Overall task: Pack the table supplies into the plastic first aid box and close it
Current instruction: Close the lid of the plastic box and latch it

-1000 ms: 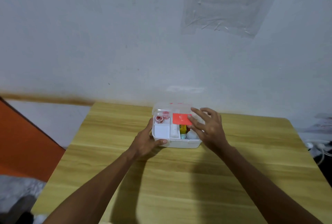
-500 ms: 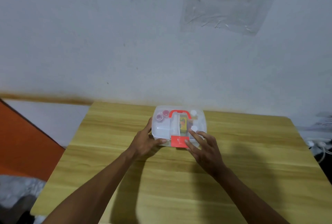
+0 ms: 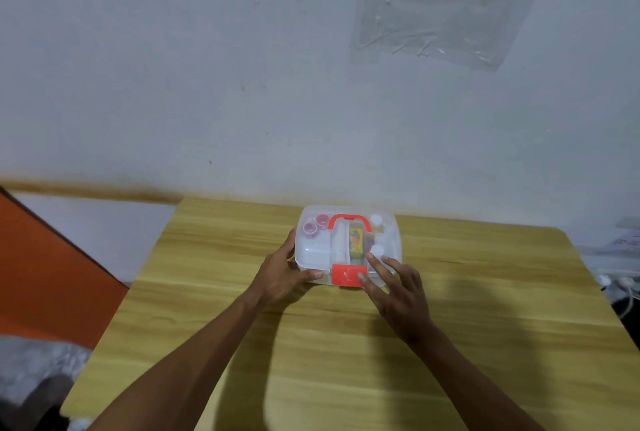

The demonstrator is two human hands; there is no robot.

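The first aid box [image 3: 312, 251] was held at left by left hand [image 3: 282, 276]; red latch [image 3: 346, 275] was touched by straight-fingered right hand [image 3: 401, 295].

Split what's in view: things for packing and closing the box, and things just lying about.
Job: first aid box, red latch, supplies inside, left hand gripping its side, right hand at the latch.
Lying about: plastic sheet on the wall, orange panel, white plugs.
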